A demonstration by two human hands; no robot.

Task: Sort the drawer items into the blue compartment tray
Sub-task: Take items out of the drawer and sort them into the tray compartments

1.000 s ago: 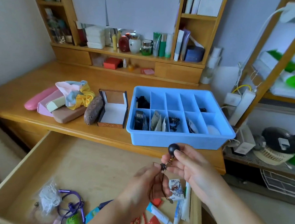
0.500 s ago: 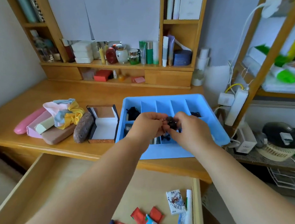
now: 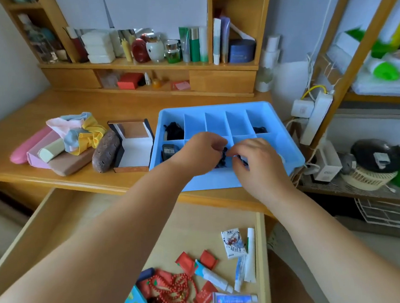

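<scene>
Wooden desk point(image 3: 123, 102) and shelving frame the scene, with a blue tray point(image 3: 286, 130) set at the desk's front edge above an open drawer point(image 3: 56, 224). A dark corded trinket point(image 3: 222, 158) is pinched between the curled fingers of the left hand point(image 3: 200, 152) and the right hand point(image 3: 257, 162), low over a middle compartment of the tray's near row. The placing step appears to be in hand. Release into that compartment is called for next, then a return to the drawer, where red beads point(image 3: 174, 289), tubes point(image 3: 213, 278) and red packets point(image 3: 186, 262) are left unsorted.
</scene>
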